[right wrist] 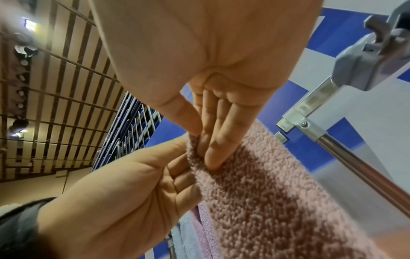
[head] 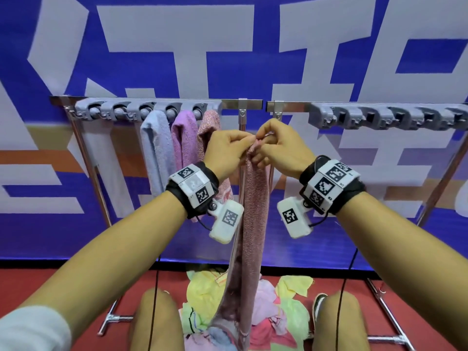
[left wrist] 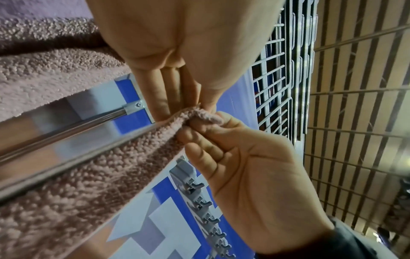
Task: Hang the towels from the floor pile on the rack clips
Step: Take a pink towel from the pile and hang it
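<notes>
A dusty pink towel (head: 253, 211) hangs straight down between my forearms, its lower end reaching the floor pile (head: 255, 307). My left hand (head: 228, 148) and right hand (head: 276, 145) meet at its top corner and both pinch the edge there, in front of the gap between the two grey clip rails. In the left wrist view the left hand (left wrist: 199, 101) and right fingers (left wrist: 199, 138) pinch the folded towel edge (left wrist: 195, 113). In the right wrist view the right hand (right wrist: 206, 140) presses the towel (right wrist: 266, 192) against the left hand's fingers (right wrist: 177, 166).
The left clip rail (head: 147, 110) holds a light blue towel (head: 157, 148), a purple towel (head: 184, 140) and a pink speckled towel (head: 210, 130). The right clip rail (head: 390, 117) carries no towels. Steel posts (head: 241, 115) stand behind my hands. My knees (head: 157, 323) flank the pile.
</notes>
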Available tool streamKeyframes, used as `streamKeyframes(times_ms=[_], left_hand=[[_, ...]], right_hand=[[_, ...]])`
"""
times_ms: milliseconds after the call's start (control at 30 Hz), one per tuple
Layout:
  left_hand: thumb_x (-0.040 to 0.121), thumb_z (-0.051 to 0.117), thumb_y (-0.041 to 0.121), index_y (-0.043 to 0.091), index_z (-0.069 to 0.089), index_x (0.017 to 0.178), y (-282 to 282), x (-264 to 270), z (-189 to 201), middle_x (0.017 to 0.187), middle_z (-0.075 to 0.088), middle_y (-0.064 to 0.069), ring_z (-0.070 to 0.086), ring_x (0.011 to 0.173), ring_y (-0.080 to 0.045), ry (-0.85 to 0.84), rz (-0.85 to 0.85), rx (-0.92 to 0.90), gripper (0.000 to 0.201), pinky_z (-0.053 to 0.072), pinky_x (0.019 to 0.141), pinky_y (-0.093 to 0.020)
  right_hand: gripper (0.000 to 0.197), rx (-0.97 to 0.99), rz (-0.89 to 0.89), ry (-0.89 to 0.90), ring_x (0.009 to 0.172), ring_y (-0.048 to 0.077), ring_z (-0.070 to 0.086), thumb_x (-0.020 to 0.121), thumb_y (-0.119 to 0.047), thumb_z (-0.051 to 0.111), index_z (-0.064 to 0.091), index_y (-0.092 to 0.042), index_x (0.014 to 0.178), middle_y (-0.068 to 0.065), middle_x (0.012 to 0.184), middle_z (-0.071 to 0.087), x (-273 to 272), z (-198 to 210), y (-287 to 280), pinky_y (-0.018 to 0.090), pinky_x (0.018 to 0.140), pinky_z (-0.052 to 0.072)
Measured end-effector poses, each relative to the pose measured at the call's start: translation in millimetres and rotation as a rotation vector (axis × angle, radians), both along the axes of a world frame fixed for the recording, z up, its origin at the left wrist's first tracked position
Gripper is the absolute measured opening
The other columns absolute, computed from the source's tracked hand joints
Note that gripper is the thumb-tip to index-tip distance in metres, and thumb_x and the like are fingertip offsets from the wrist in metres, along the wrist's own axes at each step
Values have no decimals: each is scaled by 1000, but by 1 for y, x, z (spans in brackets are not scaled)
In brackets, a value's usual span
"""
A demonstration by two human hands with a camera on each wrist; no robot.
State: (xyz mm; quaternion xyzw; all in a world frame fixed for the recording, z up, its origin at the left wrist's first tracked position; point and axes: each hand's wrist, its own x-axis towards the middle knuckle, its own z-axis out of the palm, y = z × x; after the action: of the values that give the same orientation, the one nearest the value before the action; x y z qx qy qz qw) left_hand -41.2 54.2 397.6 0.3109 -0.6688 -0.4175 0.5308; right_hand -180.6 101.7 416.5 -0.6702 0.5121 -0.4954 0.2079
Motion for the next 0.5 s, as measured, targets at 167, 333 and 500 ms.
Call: streamKeyframes(times_ms=[167, 333, 500], left_hand=[[99, 54, 10, -3, 72, 100, 8, 0, -2, 85, 69, -26, 64, 72, -21, -50, -64, -70, 23, 54, 66, -33], [91, 69, 16, 22, 72, 101, 11, 2, -7, 85, 74, 5, 70, 81, -5, -85, -99, -86, 12, 60, 70, -29], [89, 69, 8, 16, 74, 97, 5, 3, -4, 81, 74, -2, 65, 69, -9, -26, -81, -94, 12, 54, 59, -25]], right_hand=[[13, -12, 9, 65, 67, 25, 72, 94, -3, 55, 52, -14, 89, 13, 73, 71, -6, -3, 1, 37, 62, 60], [13, -40, -76, 150, 55, 14, 66, 88, -14, 68, 57, -15, 82, 2, 66, 69, -15, -4, 0, 30, 53, 53], [31, -172, -223, 177, 62, 15, 61, 76, -36, 81, 59, -15, 86, 1, 68, 66, -22, -14, -6, 27, 58, 48]])
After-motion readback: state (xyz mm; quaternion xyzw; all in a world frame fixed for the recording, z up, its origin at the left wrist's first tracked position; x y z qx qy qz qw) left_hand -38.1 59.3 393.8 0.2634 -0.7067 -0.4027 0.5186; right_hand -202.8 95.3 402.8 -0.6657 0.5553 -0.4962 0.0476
